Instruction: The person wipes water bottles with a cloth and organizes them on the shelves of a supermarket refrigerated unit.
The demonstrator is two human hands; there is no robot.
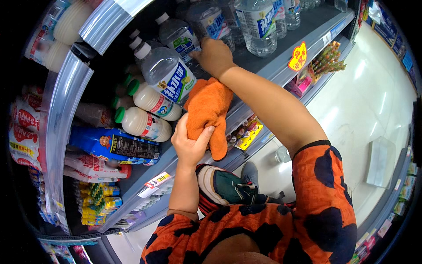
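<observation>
My left hand point(188, 142) is closed around an orange fleecy cloth point(209, 110), its thumb pressed over the lower folds. The cloth covers part of a large clear drink bottle point(171, 77) with a white cap and blue-and-white label. Farther in, my right hand point(216, 59) reaches over the shelf point(277, 62) among the clear bottles. Its thumb side is against or very near another white-capped bottle point(179, 38); the other fingers are partly hidden, so I cannot tell whether they grip it. Two white bottles with green caps point(145, 123) stand beside my left hand.
A large blue package point(115, 145) and small yellow bottles point(102, 201) stand farther left. Clear bottles point(258, 26) continue to the right. A price tag point(158, 180) and a heart-shaped sign point(297, 56) edge the shelf. A clear container point(283, 154) is on the tiled floor point(343, 115).
</observation>
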